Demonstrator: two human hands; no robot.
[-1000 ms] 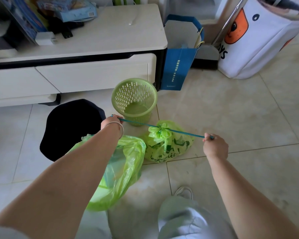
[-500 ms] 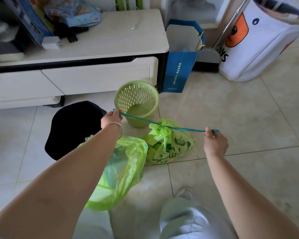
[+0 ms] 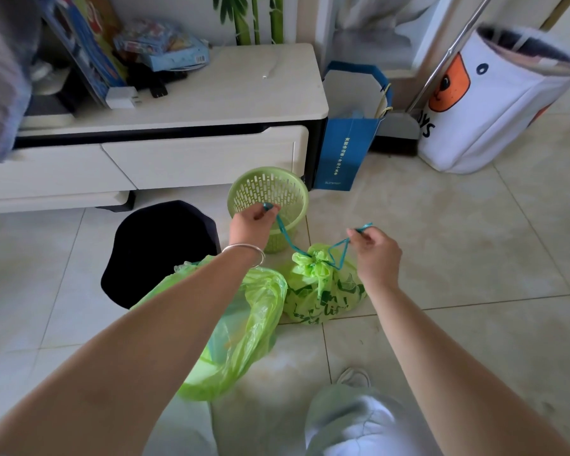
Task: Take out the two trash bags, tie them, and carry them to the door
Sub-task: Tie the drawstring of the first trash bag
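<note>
From the head camera, looking down at a pale tiled floor (image 3: 458,245), both bare arms reach forward. The left hand (image 3: 252,225), with a silver bangle (image 3: 244,250) on its wrist, pinches one end of a teal plastic drawstring (image 3: 285,233) between curled fingers. The right hand (image 3: 377,250) pinches the other end of the same drawstring between thumb and fingertips, with the string looping down from it. Both ends run down to the gathered neck of a small, closed, light-green plastic trash bag with dark green print (image 3: 320,294), which sits on the floor between the two forearms.

Just to its left, touching it, lies a second, larger translucent light-green plastic trash bag (image 3: 244,327); its mouth gapes open, and the left forearm passes over it.

Behind the bags stand a round light-green perforated plastic wastebasket (image 3: 270,189) and, to its left, a dark, almost black round bin (image 3: 162,248). Both stand in front of a low white cabinet with drawers (image 3: 185,159), whose top carries blue boxes and small items. A blue paper shopping bag (image 3: 346,153) leans beside the cabinet's end, and a white fabric hamper with an orange animal print (image 3: 494,103) stands at the upper right. The person's light-coloured trouser leg (image 3: 343,419) shows at the bottom.
</note>
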